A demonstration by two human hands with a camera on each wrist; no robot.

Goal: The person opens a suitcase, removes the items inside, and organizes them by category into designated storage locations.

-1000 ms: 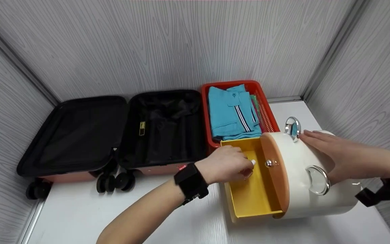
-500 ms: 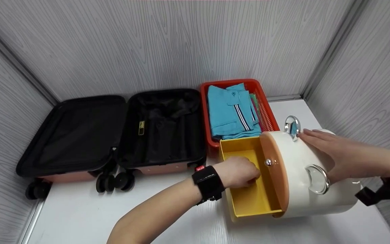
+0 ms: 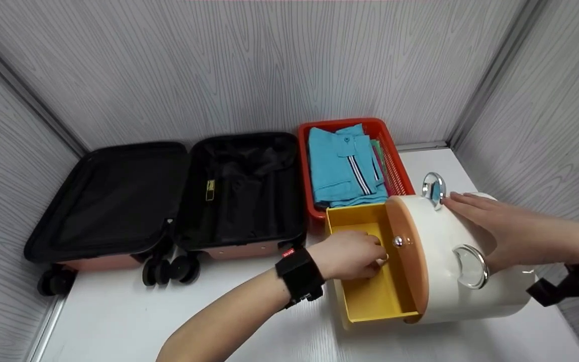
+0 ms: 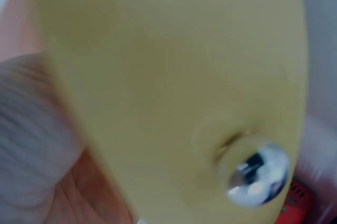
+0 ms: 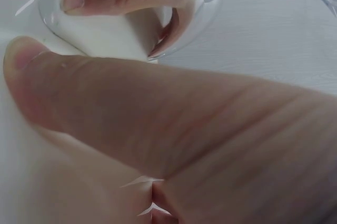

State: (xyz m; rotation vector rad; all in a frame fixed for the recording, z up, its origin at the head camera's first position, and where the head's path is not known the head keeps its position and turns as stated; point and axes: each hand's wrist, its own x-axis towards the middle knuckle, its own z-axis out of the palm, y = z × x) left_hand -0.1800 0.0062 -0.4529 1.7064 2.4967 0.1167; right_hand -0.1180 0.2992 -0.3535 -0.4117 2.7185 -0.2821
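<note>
My left hand [image 3: 352,254] is inside a yellow tray-like compartment [image 3: 377,301], fingers curled down near its floor. It pinches a small white thing [image 3: 383,260], mostly hidden by the fingers, so its kind cannot be made out. The compartment joins an orange end panel [image 3: 410,271] with a round chrome knob [image 3: 398,242]; the left wrist view shows a chrome knob [image 4: 258,176] close up. My right hand [image 3: 505,231] lies spread on the rounded white container [image 3: 445,296], with two chrome ring-like fittings [image 3: 472,266] by its fingers and thumb.
Behind the compartment stands a red basket [image 3: 395,166] with folded blue clothing [image 3: 337,171] inside. An opened suitcase [image 3: 118,201] with a black interior and wheels lies on the left. Grey wood-patterned walls [image 3: 219,65] enclose the white table [image 3: 219,322].
My left hand first went lower and rightward in the yellow compartment, then shifted slightly back left. The white thing, hidden half a second ago, shows again. My right hand has stayed in place.
</note>
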